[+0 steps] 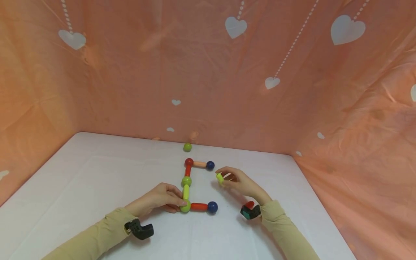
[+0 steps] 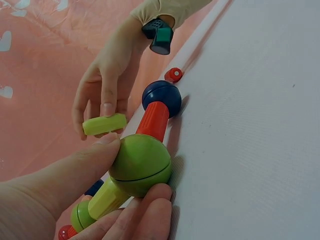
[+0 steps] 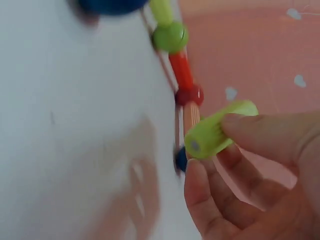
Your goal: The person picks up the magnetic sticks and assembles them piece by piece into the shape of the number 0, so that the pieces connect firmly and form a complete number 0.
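My left hand (image 1: 162,198) pinches the near green ball (image 2: 140,160) of a joined magnetic ball-and-stick figure, thumb on one side and fingers on the other. From that ball a yellow-green stick (image 1: 186,191) runs back to a second green ball (image 1: 186,181), then a red stick (image 1: 187,171) to a red ball (image 1: 189,162). A peach stick (image 1: 199,164) joins the red ball to a blue ball (image 1: 210,165). A red stick (image 1: 199,207) links the near green ball to another blue ball (image 1: 212,207). My right hand (image 1: 242,183) pinches a loose yellow-green stick (image 3: 217,131) above the table.
A separate green ball (image 1: 187,147) sits at the table's back edge. A loose red stick (image 1: 249,204) lies near the right wrist's camera (image 1: 250,212). Pink cloth with white hearts (image 1: 235,27) hangs behind and beside the white table (image 1: 130,155).
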